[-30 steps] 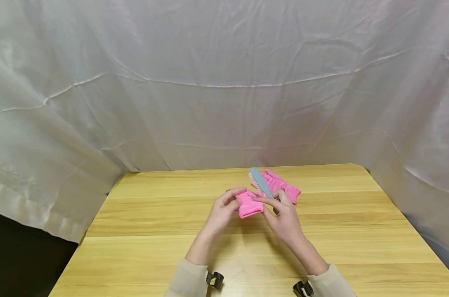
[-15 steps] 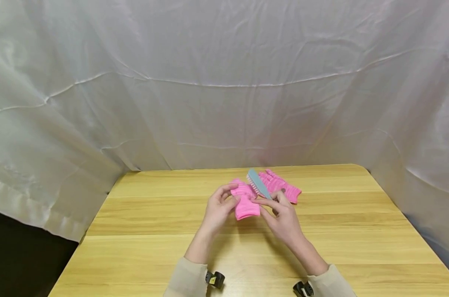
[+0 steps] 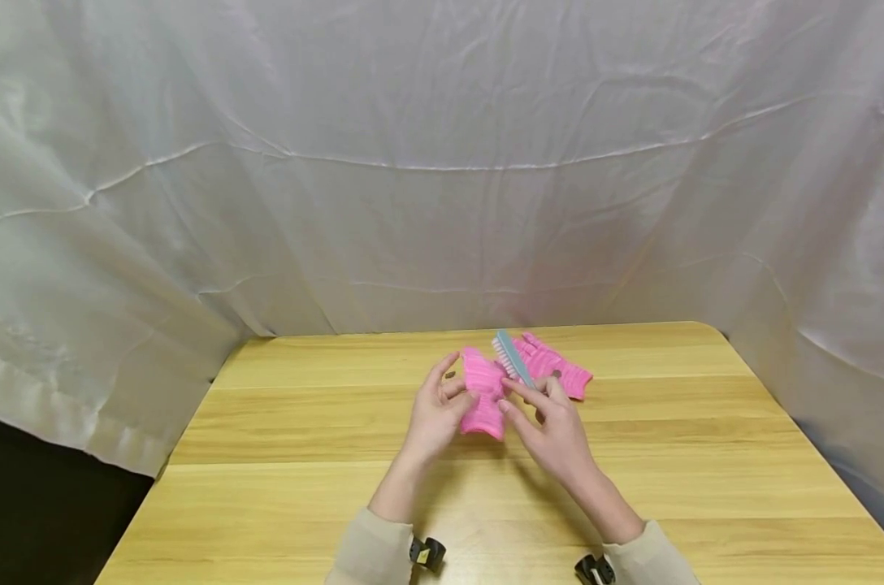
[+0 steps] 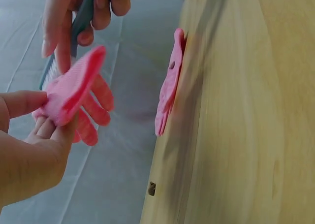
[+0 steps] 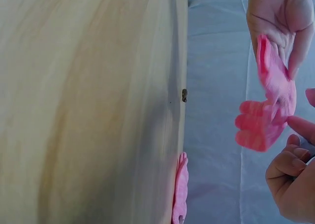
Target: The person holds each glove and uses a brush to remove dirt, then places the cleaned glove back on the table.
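A pink knitted glove [image 3: 482, 394] is held above the table by my left hand [image 3: 433, 414], which pinches it near the cuff between thumb and fingers. In the left wrist view the cuff of this glove [image 4: 69, 91] faces the camera and its fingers hang beyond. My right hand [image 3: 555, 426] grips a light blue brush [image 3: 513, 357] with pale bristles by the handle, its fingers curled round it. The tip of its index finger reaches the glove [image 5: 278, 93] in the right wrist view. The brush head points away, up and left.
A second pink glove [image 3: 569, 378] lies flat on the wooden table [image 3: 303, 487] behind my right hand, with a small brown bit on it. Another small brown bit [image 3: 451, 374] sits on the table beyond my left hand. A pale curtain [image 3: 442, 219] hangs behind and at the sides.
My left hand has turned the held glove and spread its fingers a little, so more of the glove shows lengthwise. The brush dipped left, then came back right.
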`<action>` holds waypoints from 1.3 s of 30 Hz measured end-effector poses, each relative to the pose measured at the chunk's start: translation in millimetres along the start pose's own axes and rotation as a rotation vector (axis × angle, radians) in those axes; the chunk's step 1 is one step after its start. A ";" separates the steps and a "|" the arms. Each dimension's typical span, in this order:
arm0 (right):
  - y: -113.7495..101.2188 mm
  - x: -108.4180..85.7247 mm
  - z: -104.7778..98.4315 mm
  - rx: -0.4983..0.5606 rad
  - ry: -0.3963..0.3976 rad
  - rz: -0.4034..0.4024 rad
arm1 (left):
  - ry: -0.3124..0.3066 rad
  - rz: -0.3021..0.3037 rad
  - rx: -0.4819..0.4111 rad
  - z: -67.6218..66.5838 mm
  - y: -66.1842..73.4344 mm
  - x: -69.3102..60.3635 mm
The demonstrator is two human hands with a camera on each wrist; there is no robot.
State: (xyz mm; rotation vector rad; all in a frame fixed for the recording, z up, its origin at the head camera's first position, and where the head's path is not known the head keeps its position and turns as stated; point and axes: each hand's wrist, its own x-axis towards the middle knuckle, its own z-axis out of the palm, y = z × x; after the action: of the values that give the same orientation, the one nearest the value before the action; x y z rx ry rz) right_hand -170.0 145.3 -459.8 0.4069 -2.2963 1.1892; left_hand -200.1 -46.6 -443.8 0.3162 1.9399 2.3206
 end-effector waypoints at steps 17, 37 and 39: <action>0.7 1.2 -3.0 -0.071 -0.051 0.234 | -0.271 0.028 0.103 9.9 0.7 -3.5; 1.9 4.3 -9.1 0.079 0.006 0.287 | -0.072 -0.034 0.152 12.0 -5.9 -3.8; 1.4 5.0 -9.4 0.131 0.014 0.290 | -0.059 -0.085 0.162 12.3 -6.4 -4.9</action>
State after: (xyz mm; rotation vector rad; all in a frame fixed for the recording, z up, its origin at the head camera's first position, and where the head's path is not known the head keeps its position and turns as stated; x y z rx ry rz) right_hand -171.8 153.7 -453.4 0.1121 -2.3286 1.4822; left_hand -192.9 -34.6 -448.6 0.3049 2.0747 2.0840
